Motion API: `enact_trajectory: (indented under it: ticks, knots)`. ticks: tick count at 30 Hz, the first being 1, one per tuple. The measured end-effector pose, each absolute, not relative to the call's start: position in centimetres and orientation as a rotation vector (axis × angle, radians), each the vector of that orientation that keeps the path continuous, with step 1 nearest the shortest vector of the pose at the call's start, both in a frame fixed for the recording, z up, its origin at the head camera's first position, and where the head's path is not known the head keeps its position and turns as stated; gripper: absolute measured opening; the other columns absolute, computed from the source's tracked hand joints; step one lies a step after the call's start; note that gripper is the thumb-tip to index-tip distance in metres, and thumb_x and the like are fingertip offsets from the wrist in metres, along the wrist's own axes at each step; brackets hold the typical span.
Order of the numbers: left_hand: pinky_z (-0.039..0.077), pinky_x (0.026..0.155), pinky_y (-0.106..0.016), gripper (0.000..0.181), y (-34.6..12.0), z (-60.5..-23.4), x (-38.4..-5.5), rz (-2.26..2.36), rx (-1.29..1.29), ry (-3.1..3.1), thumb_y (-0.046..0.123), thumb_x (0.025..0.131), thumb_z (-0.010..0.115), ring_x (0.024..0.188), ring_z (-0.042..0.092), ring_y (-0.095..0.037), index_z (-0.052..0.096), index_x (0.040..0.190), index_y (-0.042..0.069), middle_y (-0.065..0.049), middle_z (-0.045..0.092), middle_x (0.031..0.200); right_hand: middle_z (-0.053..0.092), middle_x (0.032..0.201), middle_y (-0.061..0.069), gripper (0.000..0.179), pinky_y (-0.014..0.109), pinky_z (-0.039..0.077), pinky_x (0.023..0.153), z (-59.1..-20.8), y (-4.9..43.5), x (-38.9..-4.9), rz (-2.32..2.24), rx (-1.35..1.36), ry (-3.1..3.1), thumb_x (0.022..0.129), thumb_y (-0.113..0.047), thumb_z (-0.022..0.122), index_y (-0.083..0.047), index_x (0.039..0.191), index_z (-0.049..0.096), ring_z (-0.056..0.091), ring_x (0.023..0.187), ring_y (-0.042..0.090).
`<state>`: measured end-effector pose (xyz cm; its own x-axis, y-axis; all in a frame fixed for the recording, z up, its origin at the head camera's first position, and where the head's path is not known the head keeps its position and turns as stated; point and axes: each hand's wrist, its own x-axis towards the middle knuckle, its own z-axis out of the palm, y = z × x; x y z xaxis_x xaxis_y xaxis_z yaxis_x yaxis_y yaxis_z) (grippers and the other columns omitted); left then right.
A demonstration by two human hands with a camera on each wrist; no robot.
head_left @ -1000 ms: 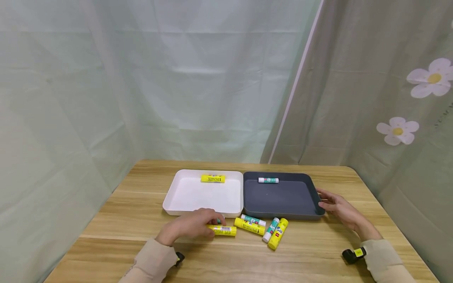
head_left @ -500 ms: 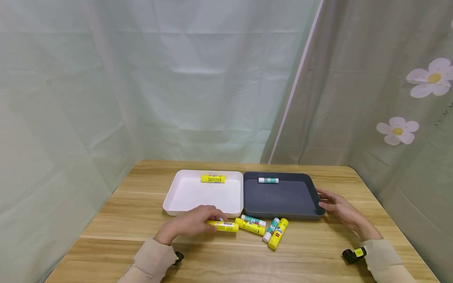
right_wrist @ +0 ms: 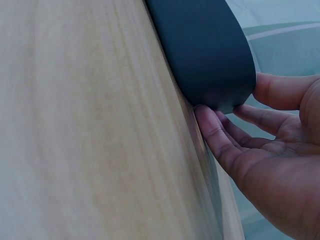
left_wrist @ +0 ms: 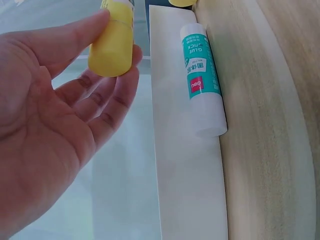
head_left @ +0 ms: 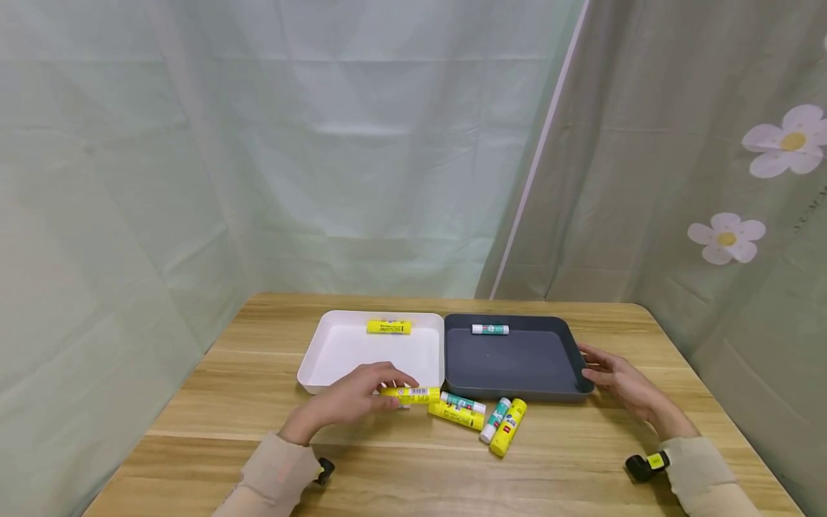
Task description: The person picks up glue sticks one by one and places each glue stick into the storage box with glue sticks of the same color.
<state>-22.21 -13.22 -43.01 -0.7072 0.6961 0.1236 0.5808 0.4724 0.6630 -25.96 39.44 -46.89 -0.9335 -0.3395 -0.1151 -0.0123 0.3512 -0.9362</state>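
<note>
My left hand [head_left: 358, 393] pinches a yellow glue stick [head_left: 418, 396] between thumb and fingers, raised just above the front rim of the white tray [head_left: 309, 366]. In the left wrist view, a green-and-white glue stick [left_wrist: 202, 75] lies along that tray's outer wall; the hand mostly hides it from the head view. My right hand [head_left: 623, 384] holds the right side of the dark grey tray [head_left: 517, 393], thumb at the rim and fingers against the outer wall [right_wrist: 205, 55]. A yellow glue stick [head_left: 389, 327] lies in the white tray, a green-and-white one [head_left: 489, 329] in the grey.
In front of the trays, a yellow glue stick [head_left: 455, 415] lies against a green-and-white one [head_left: 464, 402]. Right of them, another green-and-white stick [head_left: 494, 420] sits beside a yellow one [head_left: 507, 428]. The wooden table [head_left: 439, 481] is backed by curtains [head_left: 388, 179].
My left hand has lifted the yellow glue stick off the table and carried it forward and slightly right towards the white tray's rim. My right hand has stayed in place.
</note>
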Motion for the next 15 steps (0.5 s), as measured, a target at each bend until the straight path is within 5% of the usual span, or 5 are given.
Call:
enact_trajectory:
  ticks: [15]
  knots:
    - [0.053, 0.089, -0.033, 0.035, -13.73, -42.8, -22.76, 1.098, 1.088, 2.583, 0.01, 0.098, 0.072, 0.099, 0.06, -0.011, 0.071, 0.132, 0.016, 0.009, 0.067, 0.109, 0.027, 0.155, 0.039, 0.071, 0.021, 0.047, 0.091, -46.64, 39.24, -25.73, -1.63, -0.311, 2.321, 0.107, -0.013, 0.056, 0.006, 0.163, 0.016, 0.04, 0.136, 0.041]
